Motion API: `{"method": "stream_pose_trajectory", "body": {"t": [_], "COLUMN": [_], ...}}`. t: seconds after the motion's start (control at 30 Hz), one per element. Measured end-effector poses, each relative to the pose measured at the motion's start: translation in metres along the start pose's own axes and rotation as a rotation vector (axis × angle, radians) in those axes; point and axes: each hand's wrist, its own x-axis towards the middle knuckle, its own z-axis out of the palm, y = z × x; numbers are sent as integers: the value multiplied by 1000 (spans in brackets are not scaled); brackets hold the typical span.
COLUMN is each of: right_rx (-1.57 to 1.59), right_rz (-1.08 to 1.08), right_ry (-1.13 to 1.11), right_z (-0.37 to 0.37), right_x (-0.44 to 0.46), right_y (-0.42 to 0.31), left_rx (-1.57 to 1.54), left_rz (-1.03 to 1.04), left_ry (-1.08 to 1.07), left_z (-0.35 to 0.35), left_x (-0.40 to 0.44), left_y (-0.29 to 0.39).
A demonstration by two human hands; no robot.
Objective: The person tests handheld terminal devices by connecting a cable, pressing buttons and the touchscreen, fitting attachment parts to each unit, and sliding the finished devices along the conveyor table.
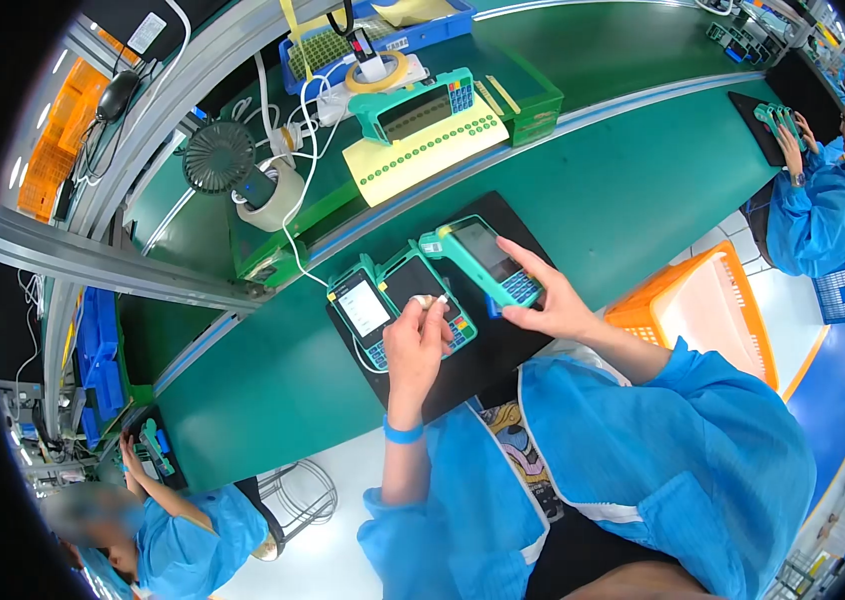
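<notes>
My right hand [558, 300] grips the lower end of a green card payment terminal [483, 248] with a dark screen and blue keys, tilted over a black mat [498, 345]. My left hand [413, 345] is closed in a pinch above a second payment terminal [411, 278], whose screen is dark. Something small and white shows at those fingertips; I cannot make out whether it is held or worn. Left of it lies a third payment terminal [361, 303] with a lit white screen. A white cable [295, 235] runs down to the terminals.
Behind the mat, another terminal [418, 112] rests on a yellow strip [428, 150] with green dots. A small fan [221, 157] stands at left under a metal frame [123, 262]. An orange crate [743, 310] is at right. Co-workers sit at right [828, 210] and lower left [193, 540].
</notes>
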Motion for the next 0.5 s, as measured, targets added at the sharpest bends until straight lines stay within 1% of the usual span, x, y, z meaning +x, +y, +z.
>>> {"method": "stream_pose_trajectory", "body": {"t": [0.07,0.2,0.33,0.5], "right_rx": [-14,-217,-301,-426], "right_rz": [5,-50,-87,-127], "right_ry": [-1,4,14,16], "right_z": [0,10,15,17], "right_x": [-9,-18,-19,-21], "right_y": [15,10,8,6], "left_rx": [-30,-176,-149,-201], "left_rz": [-35,-84,-91,-121], "left_ry": [-55,-151,-155,-124], "left_z": [2,10,17,29], "left_x": [-5,-8,0,-1], "left_y": [10,8,11,13]}}
